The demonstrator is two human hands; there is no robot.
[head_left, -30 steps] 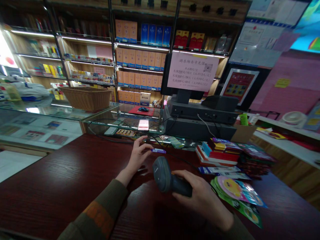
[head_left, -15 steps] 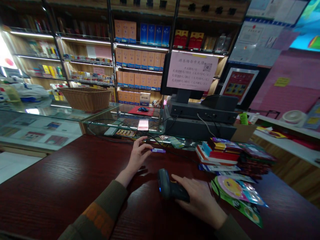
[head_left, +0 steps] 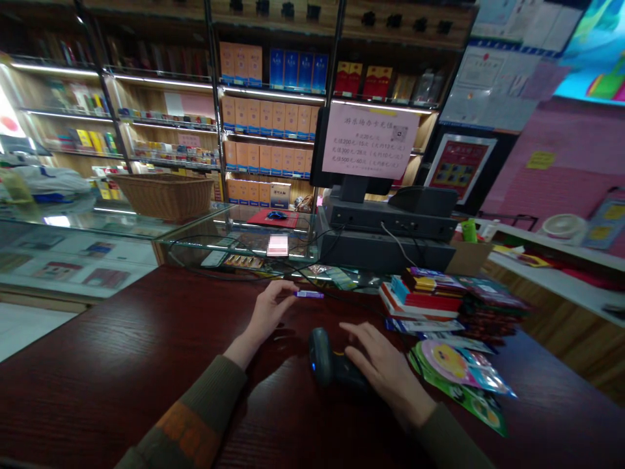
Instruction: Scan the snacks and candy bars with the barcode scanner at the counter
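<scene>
My right hand (head_left: 385, 368) is open, its fingers spread over the rear of a dark grey handheld barcode scanner (head_left: 328, 363). The scanner lies on the dark red wooden counter (head_left: 146, 339), with a small blue light showing on its head. My left hand (head_left: 266, 312) rests on the counter, its fingertips just beside a small purple-and-white stick-shaped packet (head_left: 308, 294). I cannot tell whether they touch it. The left hand holds nothing.
Stacked packets and boxes (head_left: 424, 293) and glossy colourful bags (head_left: 459, 371) lie to the right. Ahead stand a glass display case (head_left: 239, 241) with cables across it, a wicker basket (head_left: 163, 197), and a black terminal (head_left: 385, 221). Shelves of boxes rise behind.
The scanner has gone from held up in my right hand to lying on the counter. My right hand has lifted off its handle and opened. My left hand has barely moved.
</scene>
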